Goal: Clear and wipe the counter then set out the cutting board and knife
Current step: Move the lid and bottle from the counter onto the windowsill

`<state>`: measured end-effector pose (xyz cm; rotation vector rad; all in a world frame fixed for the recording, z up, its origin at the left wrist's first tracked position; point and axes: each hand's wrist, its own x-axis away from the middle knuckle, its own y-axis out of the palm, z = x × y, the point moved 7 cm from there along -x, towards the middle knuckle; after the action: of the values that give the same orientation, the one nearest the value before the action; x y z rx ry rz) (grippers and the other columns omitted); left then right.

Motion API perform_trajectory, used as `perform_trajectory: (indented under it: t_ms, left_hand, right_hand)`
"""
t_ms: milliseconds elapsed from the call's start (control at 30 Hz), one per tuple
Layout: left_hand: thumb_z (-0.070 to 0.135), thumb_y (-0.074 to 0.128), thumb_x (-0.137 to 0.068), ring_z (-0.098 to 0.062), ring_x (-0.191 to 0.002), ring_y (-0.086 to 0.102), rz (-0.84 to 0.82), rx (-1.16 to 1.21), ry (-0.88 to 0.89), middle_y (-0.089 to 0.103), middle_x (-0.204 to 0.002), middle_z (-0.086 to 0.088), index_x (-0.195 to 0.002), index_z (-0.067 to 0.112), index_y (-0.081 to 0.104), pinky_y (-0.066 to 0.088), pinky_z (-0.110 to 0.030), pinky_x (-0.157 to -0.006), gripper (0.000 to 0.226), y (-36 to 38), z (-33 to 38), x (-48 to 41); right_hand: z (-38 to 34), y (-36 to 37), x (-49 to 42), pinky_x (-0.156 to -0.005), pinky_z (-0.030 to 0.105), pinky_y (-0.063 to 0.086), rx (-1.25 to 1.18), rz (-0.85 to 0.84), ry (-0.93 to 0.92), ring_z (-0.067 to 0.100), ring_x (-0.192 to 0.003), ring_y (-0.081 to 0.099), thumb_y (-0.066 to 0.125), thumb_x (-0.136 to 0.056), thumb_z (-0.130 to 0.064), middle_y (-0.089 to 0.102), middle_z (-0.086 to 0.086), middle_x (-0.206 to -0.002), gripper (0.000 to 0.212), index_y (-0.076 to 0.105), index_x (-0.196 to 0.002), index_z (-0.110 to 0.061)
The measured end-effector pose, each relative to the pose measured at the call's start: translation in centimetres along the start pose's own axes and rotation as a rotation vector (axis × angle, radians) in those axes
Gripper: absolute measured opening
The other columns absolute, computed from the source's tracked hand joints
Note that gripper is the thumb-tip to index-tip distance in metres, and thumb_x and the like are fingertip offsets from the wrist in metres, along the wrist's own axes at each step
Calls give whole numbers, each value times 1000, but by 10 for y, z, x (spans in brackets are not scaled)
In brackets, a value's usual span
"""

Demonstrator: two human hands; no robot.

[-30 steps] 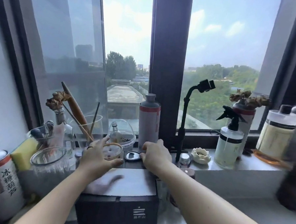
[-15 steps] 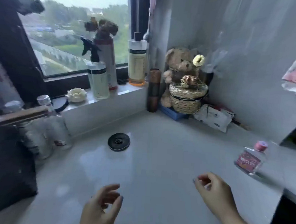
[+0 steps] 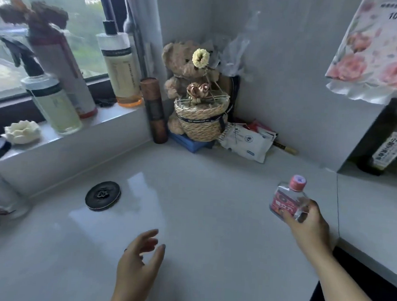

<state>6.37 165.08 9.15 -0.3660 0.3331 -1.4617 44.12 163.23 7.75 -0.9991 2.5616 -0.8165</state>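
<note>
Head view: half a second back the small clear bottle with the pink cap (image 3: 288, 198) stood free on the tabletop (image 3: 212, 220), right of the round black lid (image 3: 103, 195), with the right hand short of it. Now the right hand (image 3: 308, 223) has it: fingers (image 3: 301, 216) wrapped round the lower body, label and cap sticking up past them, bottle tilted. Can't tell if the base has cleared the surface.

Left hand (image 3: 138, 262) hangs loose over the tabletop nearer the camera than the black lid, fingers spread and empty, touching nothing.

Read: clearing step underway, 1 loose item in hand. The black lid lies flat and alone, well left of the bottle, just in front of the window ledge (image 3: 55, 140); likely the next pick, and the left hand is the closer one.

No cloth, cutting board or knife visible, so wipe and setup not started. Corner clutter well behind the lid (teddy bear (image 3: 188, 64), wicker basket (image 3: 201, 120), wipes pack (image 3: 246, 141)) may need moving too.
</note>
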Motion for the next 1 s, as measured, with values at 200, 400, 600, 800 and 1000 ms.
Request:
perform_trajectory:
  t_ms: [200,400,600,800,1000]
  left_hand:
    - [5,69,-73,-4,-88,57,168,-45,-50,65,-86,6,-90,36,60,38,-26,-72,37,-48,-26,-2]
    - [1,70,-72,-7,-85,58,393,-59,-141,63,-88,2,-94,33,58,38,-12,-70,40,-117,-70,11]
    - [-1,70,-70,-12,-86,61,616,-32,-222,63,-89,4,-96,28,62,41,-27,-78,39,-167,-110,22]
    - [-5,70,-68,-6,-85,60,737,-61,-194,59,-88,12,-99,22,64,43,-6,-75,42,-190,-122,8]
    - [-3,71,-67,11,-95,52,754,-61,-133,61,-92,14,-97,33,61,36,5,-76,48,-201,-118,0]
  right_hand:
    - [-33,42,17,-70,39,43,-28,-106,-66,43,-90,63,75,-72,-9,68,26,-98,36,57,-103,-7]
    - [-140,163,79,-54,6,41,-212,-535,-287,24,-79,60,76,-71,-7,64,5,-91,36,59,-102,-16]
    - [-253,275,143,-70,33,47,-242,-853,-458,22,-84,63,73,-75,-16,68,0,-90,29,58,-98,-22]
    - [-329,369,182,-72,32,44,-185,-998,-591,24,-90,59,70,-75,-9,65,1,-95,30,57,-100,-19]
    - [-346,427,197,-74,28,41,-153,-1025,-595,21,-86,56,65,-76,1,63,6,-97,27,53,-89,-19]
